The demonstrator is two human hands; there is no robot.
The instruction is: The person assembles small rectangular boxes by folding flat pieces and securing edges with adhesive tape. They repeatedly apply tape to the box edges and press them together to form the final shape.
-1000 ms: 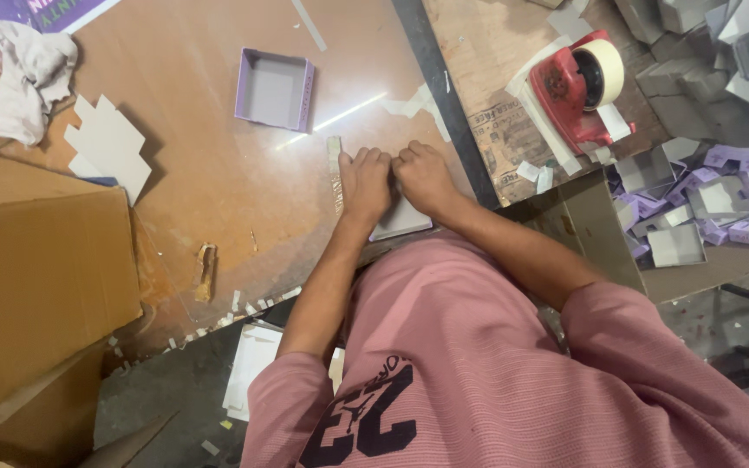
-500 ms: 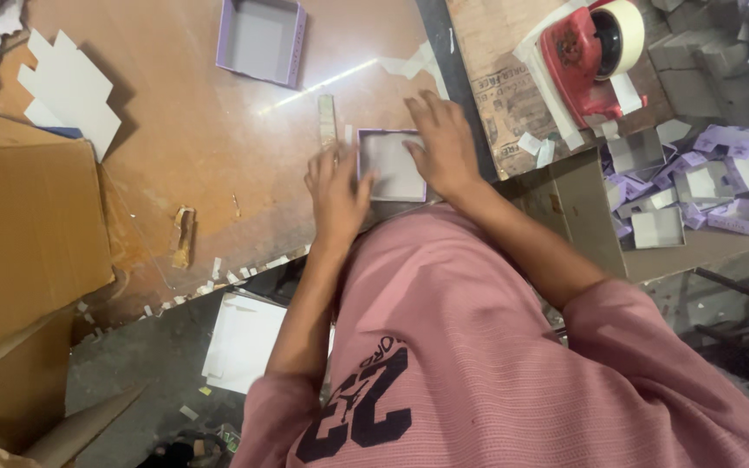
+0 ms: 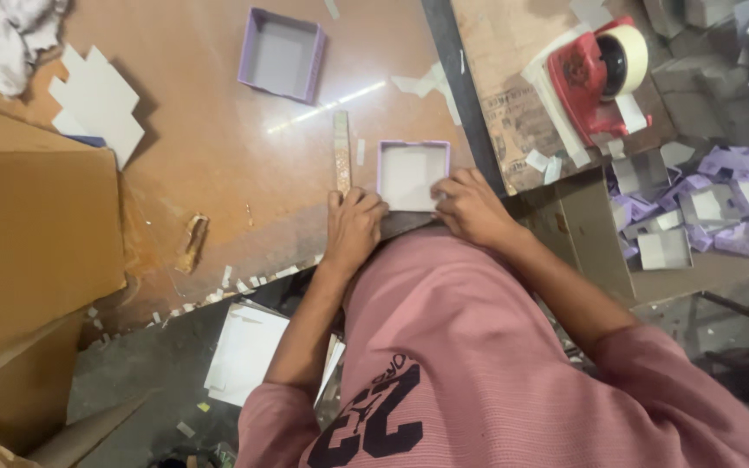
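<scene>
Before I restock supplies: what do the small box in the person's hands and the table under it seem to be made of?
The small box looks like thin card: matte grey-white inside, lilac paper on its rim, crisp folded walls. Both the left hand and right hand rest at its near edge. The table seems to be wood or laminate board, brown and glossy, since a lamp glare streaks across it.

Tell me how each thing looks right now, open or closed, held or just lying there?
Small purple box: open, upright, both hands at its near edge.
Left hand: pressing the box's corner.
Right hand: gripping the box's edge.
Second purple box: open, untouched.
Red tape dispenser: loaded with tape, idle.
Flat white card cutouts: unfolded, stacked.
</scene>
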